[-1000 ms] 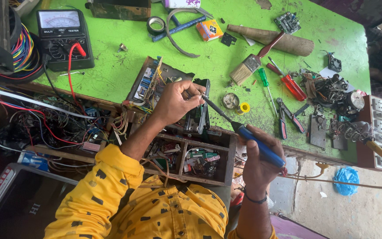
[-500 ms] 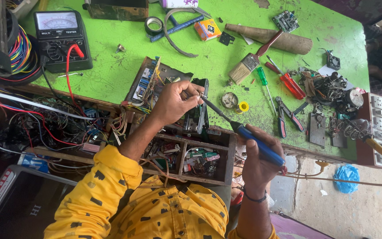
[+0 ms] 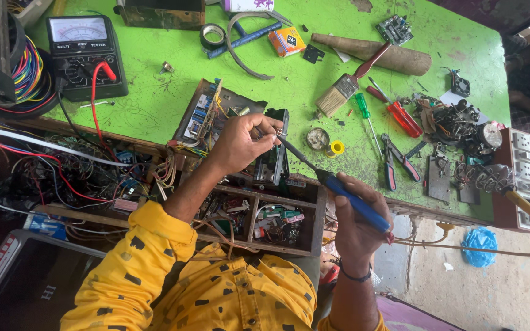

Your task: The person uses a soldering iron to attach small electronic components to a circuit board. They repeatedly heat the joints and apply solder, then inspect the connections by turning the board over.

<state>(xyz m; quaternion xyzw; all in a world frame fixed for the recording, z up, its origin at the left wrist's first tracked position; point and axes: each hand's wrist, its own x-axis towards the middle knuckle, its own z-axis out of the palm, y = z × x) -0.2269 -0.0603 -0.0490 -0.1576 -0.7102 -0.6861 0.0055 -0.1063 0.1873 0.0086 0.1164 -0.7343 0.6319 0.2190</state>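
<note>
My right hand [image 3: 356, 216] grips a blue-handled soldering iron [image 3: 338, 190], its metal tip reaching up-left to a dark upright circuit board [image 3: 274, 160]. My left hand [image 3: 240, 142] pinches a thin strand, apparently solder wire, right at that tip, above the board. Both hands work at the near edge of the green table [image 3: 154, 104]. Behind my left hand lies an open metal chassis with wired circuit boards [image 3: 207, 116].
An analog multimeter [image 3: 84, 52] with a red lead stands far left. A paintbrush [image 3: 345, 86], green and red screwdrivers [image 3: 394, 110], pliers [image 3: 389, 162], tape roll [image 3: 214, 35], solder spool [image 3: 336, 148] and loose parts litter the table. A wooden parts drawer [image 3: 265, 220] sits below; tangled wires [image 3: 62, 171] at left.
Both hands hold nearly the same pose; the view has shifted slightly.
</note>
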